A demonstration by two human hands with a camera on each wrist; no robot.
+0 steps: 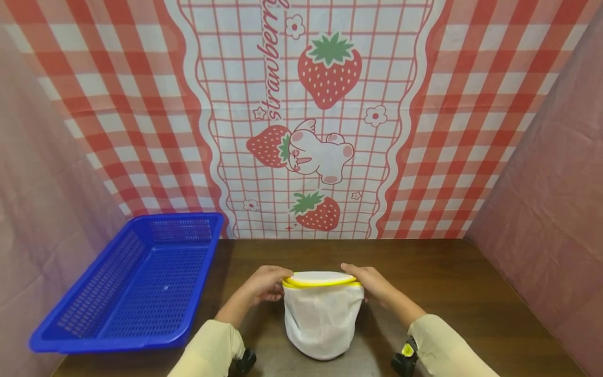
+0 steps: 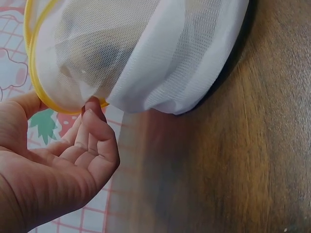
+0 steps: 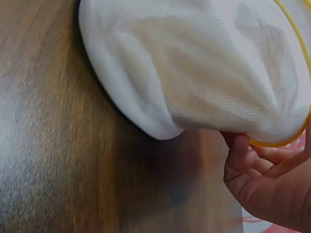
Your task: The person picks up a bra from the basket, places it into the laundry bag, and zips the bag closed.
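Observation:
A white mesh laundry bag (image 1: 320, 319) with a yellow zipper edge (image 1: 322, 283) stands on the table, its round top facing up. My left hand (image 1: 265, 285) pinches the left side of the bag at the yellow edge. On the opposite side, my right hand (image 1: 372, 284) grips the bag at the same height. In the left wrist view, bent fingers and thumb of the left hand (image 2: 63, 170) meet at the mesh beside the zipper. The right wrist view shows the right hand (image 3: 272, 182) pinching the mesh near the yellow edge. Darker patches show faintly through the mesh; I cannot tell what they are.
On the left of the brown wooden table (image 1: 414, 262) sits a blue plastic basket (image 1: 202, 277) with perforated walls. Behind the table rises a red and white checked cloth (image 1: 405, 173) with strawberry prints. Pink curtains (image 1: 542, 209) flank both sides.

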